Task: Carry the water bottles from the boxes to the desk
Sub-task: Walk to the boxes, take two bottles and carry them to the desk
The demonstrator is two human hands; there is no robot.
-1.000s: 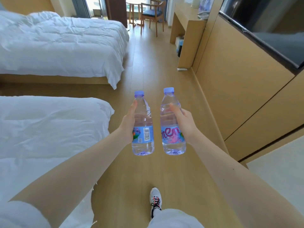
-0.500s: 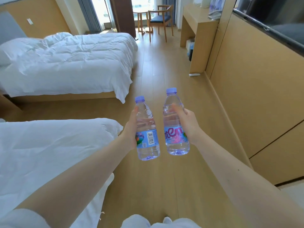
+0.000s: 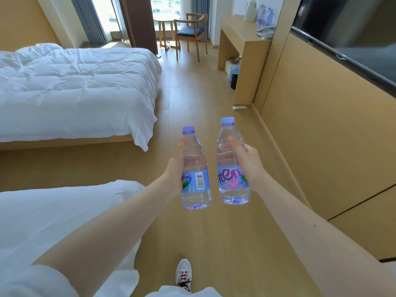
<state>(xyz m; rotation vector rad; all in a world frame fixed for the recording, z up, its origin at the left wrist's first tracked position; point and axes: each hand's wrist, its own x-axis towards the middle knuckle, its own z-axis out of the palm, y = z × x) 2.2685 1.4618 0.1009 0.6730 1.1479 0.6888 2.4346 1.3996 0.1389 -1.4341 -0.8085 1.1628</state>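
Observation:
My left hand (image 3: 175,168) grips a clear water bottle (image 3: 195,168) with a lilac cap and blue label, held upright above the wooden floor. My right hand (image 3: 249,163) grips a second bottle (image 3: 230,168) of the same kind, upright and close beside the first. The wooden desk (image 3: 242,37) stands far ahead on the right against the wall. On its top stand two more water bottles (image 3: 265,17) next to a pale kettle (image 3: 250,10) and a telephone (image 3: 265,32).
Two white beds line the left: one far (image 3: 75,88), one near (image 3: 53,221). A wood-panelled wall (image 3: 321,129) with a dark television (image 3: 353,33) runs along the right. A chair (image 3: 190,33) and small table (image 3: 164,28) stand by the window. Boxes (image 3: 232,67) sit under the desk.
I have walked forward along the aisle; the desk and far bed are nearer, and the desk top has come into view. Both bottles stay gripped upright.

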